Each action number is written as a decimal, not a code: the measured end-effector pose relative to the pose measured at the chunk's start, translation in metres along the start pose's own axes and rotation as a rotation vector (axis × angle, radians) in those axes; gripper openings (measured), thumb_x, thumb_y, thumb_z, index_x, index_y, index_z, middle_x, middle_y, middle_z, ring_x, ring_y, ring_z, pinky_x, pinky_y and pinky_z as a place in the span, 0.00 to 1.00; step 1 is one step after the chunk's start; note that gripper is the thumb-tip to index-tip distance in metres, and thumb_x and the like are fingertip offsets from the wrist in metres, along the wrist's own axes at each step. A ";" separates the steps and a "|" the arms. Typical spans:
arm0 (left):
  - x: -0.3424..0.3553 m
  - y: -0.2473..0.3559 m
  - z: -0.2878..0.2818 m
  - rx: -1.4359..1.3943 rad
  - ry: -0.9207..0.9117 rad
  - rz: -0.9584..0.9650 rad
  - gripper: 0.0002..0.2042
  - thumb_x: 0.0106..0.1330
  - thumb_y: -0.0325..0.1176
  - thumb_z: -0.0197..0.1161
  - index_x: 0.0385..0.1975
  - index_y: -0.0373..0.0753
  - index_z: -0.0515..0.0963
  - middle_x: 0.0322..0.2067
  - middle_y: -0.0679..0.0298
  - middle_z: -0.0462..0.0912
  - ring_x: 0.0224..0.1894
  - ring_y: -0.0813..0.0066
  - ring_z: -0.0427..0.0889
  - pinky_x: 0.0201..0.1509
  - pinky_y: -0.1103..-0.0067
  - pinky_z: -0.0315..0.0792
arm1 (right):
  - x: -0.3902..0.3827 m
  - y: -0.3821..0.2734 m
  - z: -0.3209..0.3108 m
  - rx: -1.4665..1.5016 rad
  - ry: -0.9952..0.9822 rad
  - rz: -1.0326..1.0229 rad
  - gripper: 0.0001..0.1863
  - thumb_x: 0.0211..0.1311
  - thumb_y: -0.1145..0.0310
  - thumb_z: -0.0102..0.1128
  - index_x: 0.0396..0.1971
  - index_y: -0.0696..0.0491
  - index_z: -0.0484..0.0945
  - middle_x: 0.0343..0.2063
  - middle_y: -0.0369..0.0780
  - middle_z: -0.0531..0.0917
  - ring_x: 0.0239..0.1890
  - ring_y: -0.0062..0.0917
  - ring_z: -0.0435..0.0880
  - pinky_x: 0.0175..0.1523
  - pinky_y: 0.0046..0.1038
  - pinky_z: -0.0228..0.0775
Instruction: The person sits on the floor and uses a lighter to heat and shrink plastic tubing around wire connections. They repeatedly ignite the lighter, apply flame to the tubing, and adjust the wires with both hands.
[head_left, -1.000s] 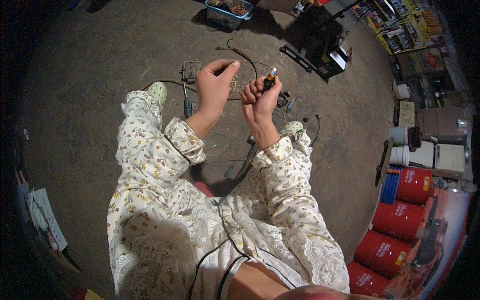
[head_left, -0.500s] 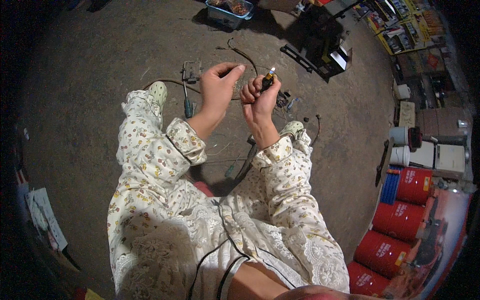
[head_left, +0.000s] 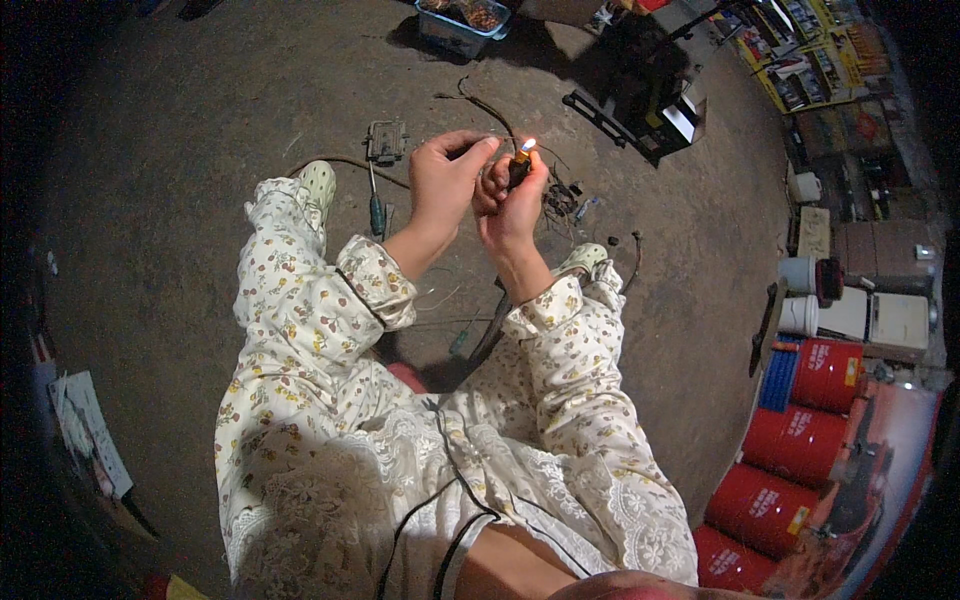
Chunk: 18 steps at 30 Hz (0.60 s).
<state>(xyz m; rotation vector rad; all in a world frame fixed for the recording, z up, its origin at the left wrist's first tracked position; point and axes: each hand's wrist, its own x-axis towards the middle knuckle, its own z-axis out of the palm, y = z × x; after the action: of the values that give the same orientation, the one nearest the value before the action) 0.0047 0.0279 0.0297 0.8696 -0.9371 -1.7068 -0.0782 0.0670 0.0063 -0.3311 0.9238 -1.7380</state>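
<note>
The person sits low over the floor, knees spread in patterned sleeves and trousers, so both hands meet in front at a height where the head camera looks straight down on them.

The right hand is closed round a small lighter, fingers wrapped about its body and the thumb seemingly up by the top; a small flame burns at its upper end. It is held upright, probably so that the flame stands clear of the fingers.

The left hand sits just beside it, thumb and forefinger pinched together on a thin wire that leads across to the flame, the other fingers curled. Holding the wire a little way back keeps the fingertips out of the heat while its end sits in the fire.

On the floor just beyond the hands lie a tangle of dark wire scraps, a screwdriver with a green handle near the left foot, and a small grey metal part. Farther off stands a blue tray of bits. Red drums are stacked at the right.
</note>
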 end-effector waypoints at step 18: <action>-0.003 0.000 0.001 0.045 -0.010 0.017 0.06 0.56 0.28 0.60 0.27 0.32 0.79 0.18 0.68 0.78 0.18 0.85 0.73 0.20 0.87 0.67 | -0.003 -0.002 0.004 -0.018 0.044 -0.006 0.26 0.64 0.47 0.30 0.11 0.48 0.57 0.07 0.29 0.56 0.08 0.15 0.52 0.14 0.19 0.40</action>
<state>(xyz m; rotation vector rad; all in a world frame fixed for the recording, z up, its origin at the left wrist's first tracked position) 0.0046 0.0311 0.0311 0.8809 -0.9899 -1.6821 -0.0757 0.0681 0.0110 -0.3082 0.9718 -1.7490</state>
